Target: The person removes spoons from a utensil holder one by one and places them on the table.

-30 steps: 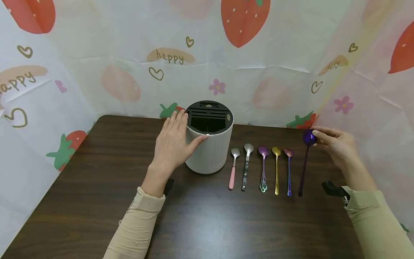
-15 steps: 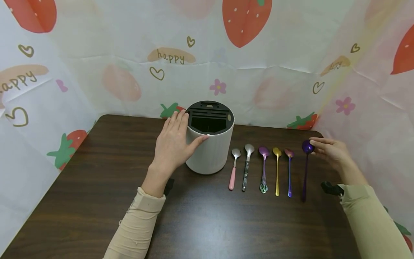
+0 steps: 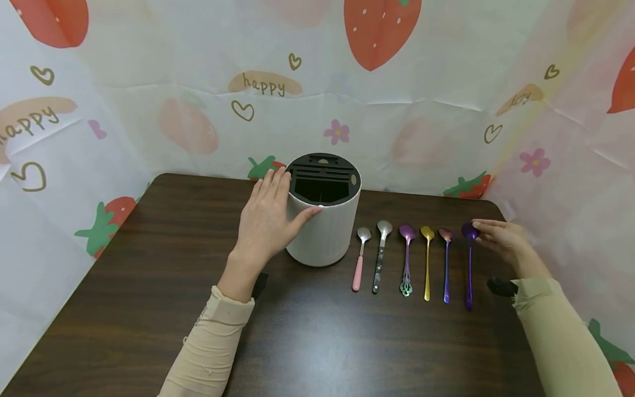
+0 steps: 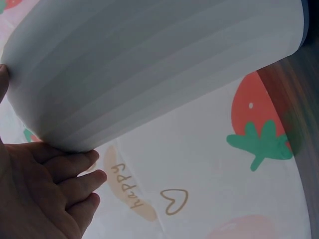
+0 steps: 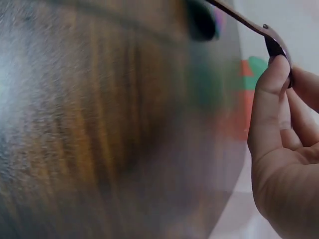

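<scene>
My left hand [image 3: 265, 220] lies with fairly straight fingers against the upper left side of a white cylindrical utensil holder [image 3: 319, 237], thumb spread across its front just under the black slotted top. Its fingers touch the ribbed wall in the left wrist view. At the far right, my right hand [image 3: 503, 240] pinches the bowl of a dark purple spoon [image 3: 469, 270] between thumb and fingertips; the handle points toward me. In the right wrist view this spoon [image 5: 244, 20] slants up from the fingertips. To its left lies a spoon with a reddish bowl and blue handle [image 3: 447, 275].
Also in the row are a gold spoon [image 3: 427, 264], a purple one with an ornate handle [image 3: 407, 259], one with a dark speckled handle [image 3: 379, 264] and a pink-handled one [image 3: 358, 270]. All lie on the dark wooden table [image 3: 317, 342]. A strawberry-print cloth [image 3: 188, 66] hangs behind.
The right hand has come nearer to me with the purple spoon, whose slanted handle now stands nearly parallel to the other spoons. My left hand stays on the holder.
</scene>
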Available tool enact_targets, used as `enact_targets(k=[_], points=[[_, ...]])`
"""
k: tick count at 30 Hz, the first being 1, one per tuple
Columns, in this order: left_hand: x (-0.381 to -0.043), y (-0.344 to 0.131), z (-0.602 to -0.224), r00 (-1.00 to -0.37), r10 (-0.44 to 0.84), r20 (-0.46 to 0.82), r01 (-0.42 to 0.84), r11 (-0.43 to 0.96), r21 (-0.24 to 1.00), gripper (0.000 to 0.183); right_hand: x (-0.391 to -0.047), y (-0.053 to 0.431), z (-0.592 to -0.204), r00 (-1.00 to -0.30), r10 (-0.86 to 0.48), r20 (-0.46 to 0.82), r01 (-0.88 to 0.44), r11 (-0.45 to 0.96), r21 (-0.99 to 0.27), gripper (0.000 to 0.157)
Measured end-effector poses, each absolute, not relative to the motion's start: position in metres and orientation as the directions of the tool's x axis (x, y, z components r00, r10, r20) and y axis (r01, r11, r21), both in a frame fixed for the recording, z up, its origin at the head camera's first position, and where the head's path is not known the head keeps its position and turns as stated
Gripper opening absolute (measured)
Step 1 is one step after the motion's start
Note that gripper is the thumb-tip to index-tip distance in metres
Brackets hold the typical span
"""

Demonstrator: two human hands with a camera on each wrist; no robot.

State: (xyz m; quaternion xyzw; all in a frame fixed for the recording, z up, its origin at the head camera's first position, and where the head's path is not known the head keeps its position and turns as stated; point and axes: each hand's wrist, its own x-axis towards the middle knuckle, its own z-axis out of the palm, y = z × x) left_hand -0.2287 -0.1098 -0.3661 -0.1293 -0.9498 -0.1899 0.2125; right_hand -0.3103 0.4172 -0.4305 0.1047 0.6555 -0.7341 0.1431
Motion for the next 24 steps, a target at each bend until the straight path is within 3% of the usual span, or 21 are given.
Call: enact_targets(k=[18, 24], points=[[-0.227, -0.11, -0.365, -0.877, 0.158, 0.454, 0.323, 0.893, 0.312, 0.096, -0.308, 0.421, -0.457, -0.929, -0.059, -0.365, 0.369, -0.18, -0.912, 0.029], [-0.226, -0.11, -0.365, -0.88, 0.155, 0.449, 0.317, 0.895, 0.313, 0.097, -0.307, 0.421, -0.46, -0.935, -0.042, -0.352, 0.354, -0.128, -0.926, 0.029]])
